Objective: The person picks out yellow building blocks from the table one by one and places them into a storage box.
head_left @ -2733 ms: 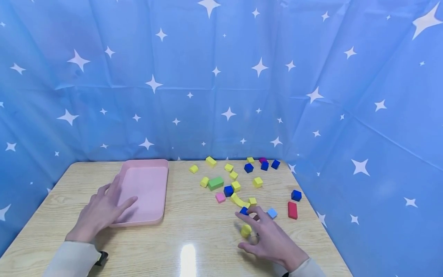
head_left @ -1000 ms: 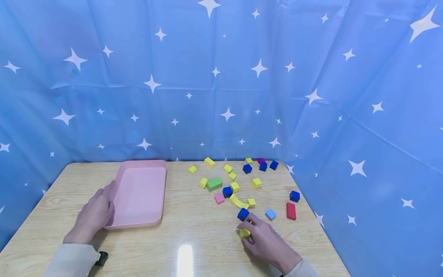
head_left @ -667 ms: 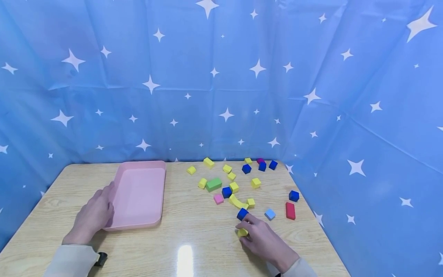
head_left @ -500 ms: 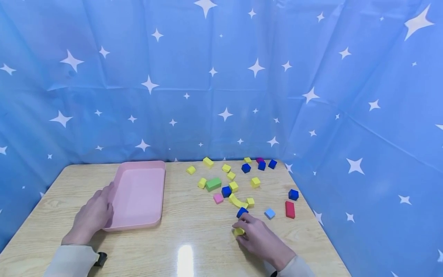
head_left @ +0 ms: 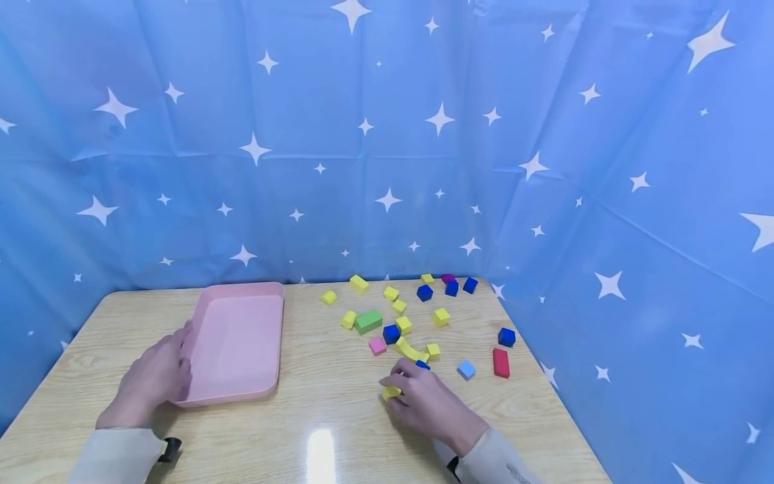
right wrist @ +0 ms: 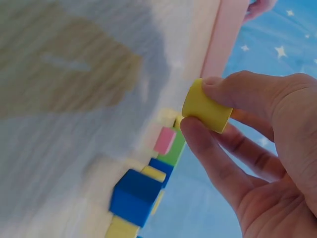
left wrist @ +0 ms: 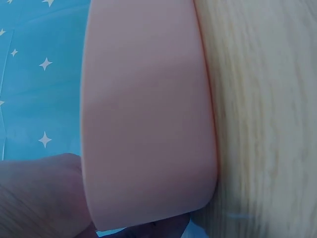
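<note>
The right hand [head_left: 426,402] pinches a yellow cylinder [right wrist: 207,107], partly hidden from the head, plain from the wrist.

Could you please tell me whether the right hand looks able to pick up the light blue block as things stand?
Probably not yet: the right hand has a yellow block pinched in its fingers. Otherwise the way looks free, as the light blue block lies uncovered on the table.

Pinches between thumb [right wrist: 233,89] and fingertips [right wrist: 193,130] with the right hand [head_left: 426,403], angled forward and leftward; holds the left hand [head_left: 150,378] well apart, pointing forward with its back upward.
</note>
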Motion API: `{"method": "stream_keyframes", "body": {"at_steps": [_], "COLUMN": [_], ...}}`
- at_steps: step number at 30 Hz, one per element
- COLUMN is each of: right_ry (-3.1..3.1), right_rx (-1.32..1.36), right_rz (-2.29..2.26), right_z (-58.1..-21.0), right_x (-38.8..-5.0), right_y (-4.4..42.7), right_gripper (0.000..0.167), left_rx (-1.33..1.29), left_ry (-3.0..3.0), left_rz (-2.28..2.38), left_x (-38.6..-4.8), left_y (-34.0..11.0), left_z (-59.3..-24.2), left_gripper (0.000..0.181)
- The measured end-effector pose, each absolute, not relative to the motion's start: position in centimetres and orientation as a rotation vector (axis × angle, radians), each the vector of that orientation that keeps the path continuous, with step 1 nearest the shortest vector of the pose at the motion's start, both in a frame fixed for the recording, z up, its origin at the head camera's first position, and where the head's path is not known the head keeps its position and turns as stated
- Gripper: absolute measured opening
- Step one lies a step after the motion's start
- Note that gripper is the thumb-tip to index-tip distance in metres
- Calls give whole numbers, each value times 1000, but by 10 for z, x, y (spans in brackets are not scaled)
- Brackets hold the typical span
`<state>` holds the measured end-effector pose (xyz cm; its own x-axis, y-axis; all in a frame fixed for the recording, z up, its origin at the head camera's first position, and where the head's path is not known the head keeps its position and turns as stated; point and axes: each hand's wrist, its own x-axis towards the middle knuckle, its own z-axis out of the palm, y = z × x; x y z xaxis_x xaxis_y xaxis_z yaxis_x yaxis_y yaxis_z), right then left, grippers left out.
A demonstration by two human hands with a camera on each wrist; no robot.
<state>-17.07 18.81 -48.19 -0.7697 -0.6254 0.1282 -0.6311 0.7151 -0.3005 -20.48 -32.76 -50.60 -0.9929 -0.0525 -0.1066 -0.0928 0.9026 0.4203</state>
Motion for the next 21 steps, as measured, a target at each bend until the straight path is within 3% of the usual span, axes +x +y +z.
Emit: {"method": "stream_keyframes", "body": {"at_steps": [21], "right_ry": [-2820], "right_rx": [1128], "right_rz": [488], "right_z": [-458], "right_x": [-219], "right_y": [79], "right_gripper": [34], "left_rx": [-161], "left_ry": [2921], "left_rz": [747], "left_x": [-206], "left_y": [-328], "left_z": [-505], "left_gripper": [79]}}
